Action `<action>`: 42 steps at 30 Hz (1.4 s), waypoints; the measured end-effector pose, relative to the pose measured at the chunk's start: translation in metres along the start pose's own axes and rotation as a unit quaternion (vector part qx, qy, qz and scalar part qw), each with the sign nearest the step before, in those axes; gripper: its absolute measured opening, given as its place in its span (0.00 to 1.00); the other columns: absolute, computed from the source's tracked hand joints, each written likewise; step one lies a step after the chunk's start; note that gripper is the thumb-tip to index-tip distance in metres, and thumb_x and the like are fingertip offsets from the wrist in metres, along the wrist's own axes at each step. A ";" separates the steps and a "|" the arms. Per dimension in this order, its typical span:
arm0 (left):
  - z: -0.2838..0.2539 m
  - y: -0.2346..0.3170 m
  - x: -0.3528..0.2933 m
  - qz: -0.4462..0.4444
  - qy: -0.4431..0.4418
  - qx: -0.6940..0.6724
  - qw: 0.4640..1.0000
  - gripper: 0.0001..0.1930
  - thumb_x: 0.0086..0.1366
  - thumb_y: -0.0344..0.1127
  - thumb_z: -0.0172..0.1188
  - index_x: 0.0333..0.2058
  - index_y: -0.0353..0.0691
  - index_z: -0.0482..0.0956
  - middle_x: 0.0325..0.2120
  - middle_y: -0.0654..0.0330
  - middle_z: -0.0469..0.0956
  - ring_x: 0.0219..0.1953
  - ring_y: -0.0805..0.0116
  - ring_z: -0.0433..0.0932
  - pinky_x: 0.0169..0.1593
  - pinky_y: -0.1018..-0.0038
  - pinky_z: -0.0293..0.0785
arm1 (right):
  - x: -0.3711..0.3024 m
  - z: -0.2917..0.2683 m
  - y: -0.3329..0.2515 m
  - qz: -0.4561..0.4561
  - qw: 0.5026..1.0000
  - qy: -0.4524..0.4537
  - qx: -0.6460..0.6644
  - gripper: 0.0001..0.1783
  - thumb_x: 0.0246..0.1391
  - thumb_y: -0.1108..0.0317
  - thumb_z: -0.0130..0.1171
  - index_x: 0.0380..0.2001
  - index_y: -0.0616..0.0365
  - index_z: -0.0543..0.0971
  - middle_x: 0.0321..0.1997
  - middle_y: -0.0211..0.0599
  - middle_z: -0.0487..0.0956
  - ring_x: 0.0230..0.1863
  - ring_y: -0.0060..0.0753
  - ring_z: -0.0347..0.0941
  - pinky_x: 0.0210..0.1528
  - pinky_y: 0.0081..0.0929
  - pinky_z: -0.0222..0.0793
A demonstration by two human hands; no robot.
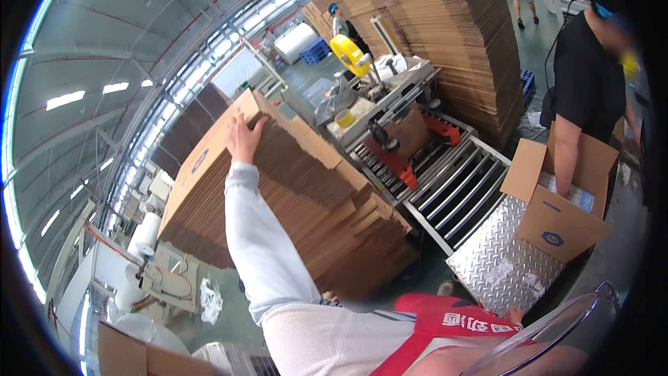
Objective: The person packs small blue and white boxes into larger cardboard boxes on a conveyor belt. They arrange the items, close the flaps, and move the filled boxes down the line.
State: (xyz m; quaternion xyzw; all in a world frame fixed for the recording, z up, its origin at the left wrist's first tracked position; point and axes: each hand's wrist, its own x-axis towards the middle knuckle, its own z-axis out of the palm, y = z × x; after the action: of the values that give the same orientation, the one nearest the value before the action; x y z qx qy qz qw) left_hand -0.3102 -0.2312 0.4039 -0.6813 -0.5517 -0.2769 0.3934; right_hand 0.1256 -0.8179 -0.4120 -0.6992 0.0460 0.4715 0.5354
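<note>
My left arm, in a light sleeve, reaches out to a tall stack of flattened cardboard boxes (313, 184). My left hand (243, 138) rests on the near edge of the topmost flat box (209, 150), fingers spread and thumb apart, not closed round it. Low on the right, a small part of my right hand (513, 315) shows beside the red apron (445, 313), near a diamond-pattern metal plate (497, 257). Its fingers are mostly hidden, and whatever it may hold is out of sight.
Right of the stack runs a roller conveyor (459, 195) with a taping machine (393, 136). A co-worker in black (591, 69) reaches into an open carton (563, 226) on the plate. Behind stands a taller cardboard stack (452, 42). An open box (149, 351) is at lower left.
</note>
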 end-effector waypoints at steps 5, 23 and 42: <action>-0.070 0.075 -0.014 0.104 0.224 -0.077 0.966 0.09 0.64 0.44 0.62 0.37 0.48 0.82 0.30 0.58 0.79 0.32 0.54 0.79 0.34 0.60 0.75 | -0.013 -0.012 0.038 -0.174 0.972 0.040 -0.151 0.16 0.58 0.62 0.54 0.25 0.63 0.81 0.22 0.42 0.80 0.26 0.33 0.78 0.29 0.35 0.71; 0.009 0.389 0.009 -0.087 -0.043 -0.914 0.393 0.33 0.75 0.58 0.40 0.51 0.27 0.72 0.48 0.47 0.76 0.47 0.60 0.75 0.51 0.63 0.74 | -0.362 0.065 -0.393 -0.551 0.600 0.457 -0.359 0.41 0.40 0.56 0.74 0.57 0.60 0.69 0.48 0.42 0.77 0.47 0.46 0.73 0.48 0.39 0.68; 0.053 0.396 -0.214 0.109 -0.471 -0.856 0.181 0.56 0.55 0.29 0.58 0.72 0.50 0.24 0.73 0.54 0.35 0.74 0.59 0.37 0.72 0.65 0.43 | -0.395 -0.004 -0.415 -0.226 0.746 0.318 -0.540 0.33 0.65 0.45 0.45 0.59 0.64 0.64 0.24 0.54 0.80 0.28 0.60 0.78 0.34 0.50 0.73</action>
State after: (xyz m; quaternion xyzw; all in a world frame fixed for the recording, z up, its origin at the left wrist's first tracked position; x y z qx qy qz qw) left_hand 0.0200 -0.3331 0.1106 -0.6511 0.0263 -0.1589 -0.7417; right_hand 0.1468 -0.8196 0.1609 -0.9709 -0.2079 0.0335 0.1139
